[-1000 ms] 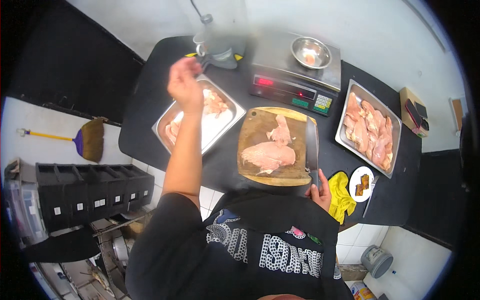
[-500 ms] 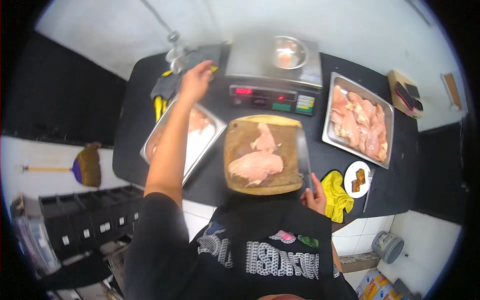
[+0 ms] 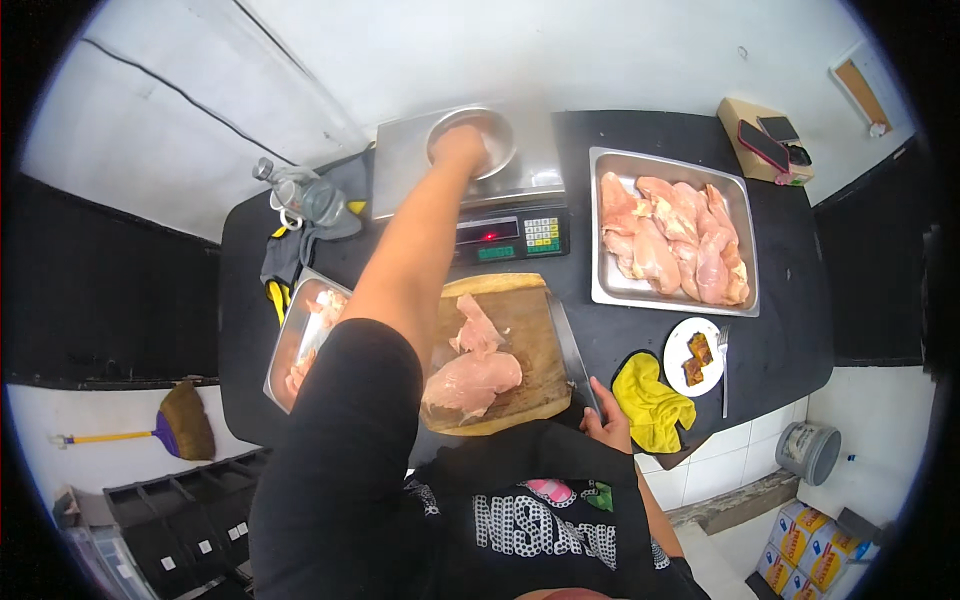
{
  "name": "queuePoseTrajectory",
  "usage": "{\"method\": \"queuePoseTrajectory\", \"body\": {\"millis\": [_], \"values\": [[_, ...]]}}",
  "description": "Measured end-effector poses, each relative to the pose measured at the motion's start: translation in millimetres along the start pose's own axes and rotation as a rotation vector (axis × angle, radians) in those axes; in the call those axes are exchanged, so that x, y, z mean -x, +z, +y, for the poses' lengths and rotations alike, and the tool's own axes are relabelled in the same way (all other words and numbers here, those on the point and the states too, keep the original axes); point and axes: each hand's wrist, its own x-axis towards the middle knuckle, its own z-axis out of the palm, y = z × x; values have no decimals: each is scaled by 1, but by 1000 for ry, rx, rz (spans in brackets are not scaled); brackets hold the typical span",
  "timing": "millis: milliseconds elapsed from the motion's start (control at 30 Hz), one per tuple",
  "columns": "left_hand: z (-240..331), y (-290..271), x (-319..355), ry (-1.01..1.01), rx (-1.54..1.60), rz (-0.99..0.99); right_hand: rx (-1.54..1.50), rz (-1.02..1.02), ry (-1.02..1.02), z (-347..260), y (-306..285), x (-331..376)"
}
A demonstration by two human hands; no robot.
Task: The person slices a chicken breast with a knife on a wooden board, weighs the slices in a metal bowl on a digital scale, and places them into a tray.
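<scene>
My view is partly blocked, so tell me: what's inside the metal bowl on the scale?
Inside the bowl, shiny metal shows to the right of the left hand. Anything under the hand is covered, so I can't tell.
</scene>
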Motion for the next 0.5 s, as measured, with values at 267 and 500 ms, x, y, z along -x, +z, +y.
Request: {"method": "queuePoseTrajectory", "body": {"millis": [267,500], "values": [[-78,6,-16,57,693,504,59,-8,61,2,-2,-5],[-159,-18,188,-87,1161,501,72,17,55,-1,6,2]]}}
